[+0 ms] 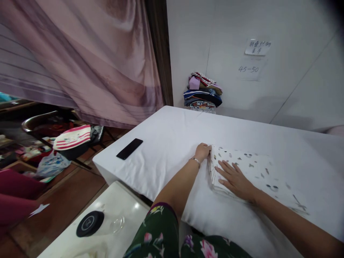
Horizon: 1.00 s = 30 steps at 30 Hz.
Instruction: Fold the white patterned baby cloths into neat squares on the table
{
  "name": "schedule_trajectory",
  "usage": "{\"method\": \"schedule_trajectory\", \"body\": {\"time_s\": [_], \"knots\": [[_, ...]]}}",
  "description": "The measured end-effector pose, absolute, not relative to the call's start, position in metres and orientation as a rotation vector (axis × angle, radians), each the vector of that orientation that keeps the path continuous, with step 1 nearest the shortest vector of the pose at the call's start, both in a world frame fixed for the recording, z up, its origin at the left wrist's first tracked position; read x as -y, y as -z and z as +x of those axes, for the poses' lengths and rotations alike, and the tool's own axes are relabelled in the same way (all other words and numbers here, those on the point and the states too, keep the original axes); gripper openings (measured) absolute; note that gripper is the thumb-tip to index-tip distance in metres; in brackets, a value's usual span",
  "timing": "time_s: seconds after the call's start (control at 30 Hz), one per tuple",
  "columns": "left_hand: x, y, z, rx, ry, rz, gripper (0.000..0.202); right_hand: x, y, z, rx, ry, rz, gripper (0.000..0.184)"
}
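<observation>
A white folded cloth [255, 166] with small printed shapes lies in several layers on the white-covered table [166, 143], its folded edge toward the left. At that edge's far corner, my left hand [202, 152] is closed on the cloth, fingertips partly hidden. A bracelet circles the left wrist. My right hand [236, 179] rests flat on top of the cloth, fingers spread, close to the same folded edge.
A black phone [129, 149] lies on the table's left part. Folded clothes [203, 92] are stacked beyond the far edge, against the wall. Nearer, a white side surface [118, 200] bears a round black object [90, 223] and a clear glass-like item [117, 224]. A pink curtain [113, 53] hangs left.
</observation>
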<state>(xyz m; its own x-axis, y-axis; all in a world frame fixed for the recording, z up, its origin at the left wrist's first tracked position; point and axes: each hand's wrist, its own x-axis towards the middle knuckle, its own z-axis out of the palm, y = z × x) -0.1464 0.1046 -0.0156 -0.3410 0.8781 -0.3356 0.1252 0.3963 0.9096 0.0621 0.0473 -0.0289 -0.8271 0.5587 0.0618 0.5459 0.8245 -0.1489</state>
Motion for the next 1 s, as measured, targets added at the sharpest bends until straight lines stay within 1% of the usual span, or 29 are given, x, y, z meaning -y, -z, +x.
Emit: {"method": "schedule_trajectory", "body": {"time_s": [0.17, 0.3, 0.37, 0.47, 0.57, 0.67, 0.77, 0.9, 1.0], "knots": [[-0.065, 0.02, -0.142, -1.7, -1.041, 1.007, 0.019, -0.05, 0.022, 0.062, 2.91, -0.346, -0.967, 0.055], [-0.036, 0.027, -0.132, -1.683, -1.041, 1.085, 0.016, -0.047, 0.007, 0.059, 2.889, -0.582, -1.043, 0.058], [-0.027, 0.029, -0.128, -1.691, -1.054, 1.131, 0.016, -0.038, 0.001, 0.057, 2.864, -0.645, -1.041, 0.059], [-0.019, 0.032, -0.126, -1.72, -1.057, 1.148, 0.013, -0.02, -0.001, 0.056, 2.873, -0.591, -0.971, 0.061], [-0.014, 0.032, -0.125, -1.712, -1.059, 1.092, 0.011, -0.005, 0.004, 0.058, 2.88, -0.437, -0.92, 0.062], [-0.01, 0.03, -0.124, -1.665, -1.053, 1.018, 0.013, 0.003, 0.009, 0.061, 2.791, -0.3, -0.898, 0.055], [-0.003, 0.026, -0.123, -1.622, -1.045, 0.956, 0.014, 0.007, 0.011, 0.062, 2.663, -0.277, -0.88, 0.044], [0.009, 0.022, -0.123, -1.546, -1.053, 0.879, 0.013, 0.011, 0.006, 0.06, 2.526, -0.481, -0.916, 0.039], [0.016, 0.022, -0.122, -1.499, -1.085, 0.862, 0.011, 0.006, -0.001, 0.054, 2.348, -0.693, -1.073, 0.033]]}}
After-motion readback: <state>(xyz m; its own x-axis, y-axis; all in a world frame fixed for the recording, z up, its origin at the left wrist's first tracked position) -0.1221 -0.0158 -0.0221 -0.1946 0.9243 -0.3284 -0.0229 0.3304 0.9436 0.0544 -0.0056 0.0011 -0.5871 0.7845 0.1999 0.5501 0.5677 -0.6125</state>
